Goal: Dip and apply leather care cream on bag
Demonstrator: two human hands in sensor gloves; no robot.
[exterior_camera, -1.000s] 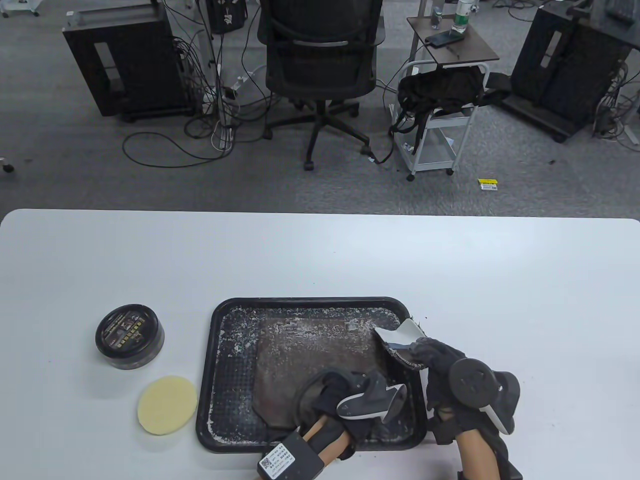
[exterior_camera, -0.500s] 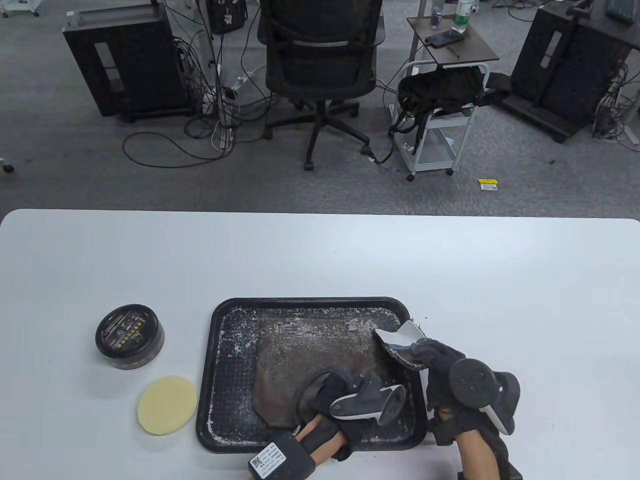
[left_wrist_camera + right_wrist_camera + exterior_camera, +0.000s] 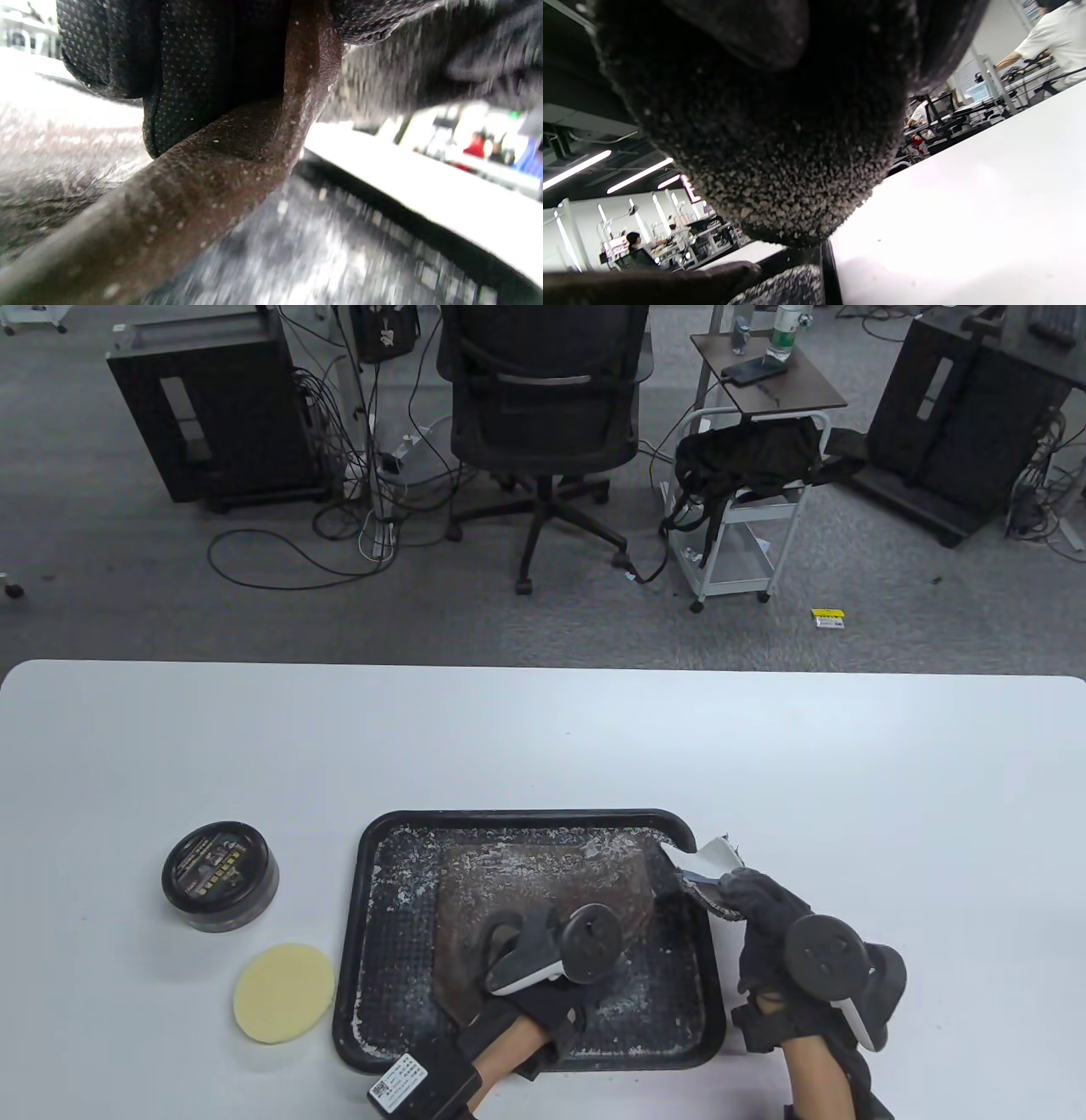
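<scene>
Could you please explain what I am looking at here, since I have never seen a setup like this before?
These are a person's two gloved hands, each with a tracker strapped on its back. One camera looks down at the white table; two more sit on the wrists, very close up. A black tray holds a brown leather bag. The left hand grips the bag's strap; the right hand holds a white brush. A closed cream jar and a yellow sponge lie left of the tray.
</scene>
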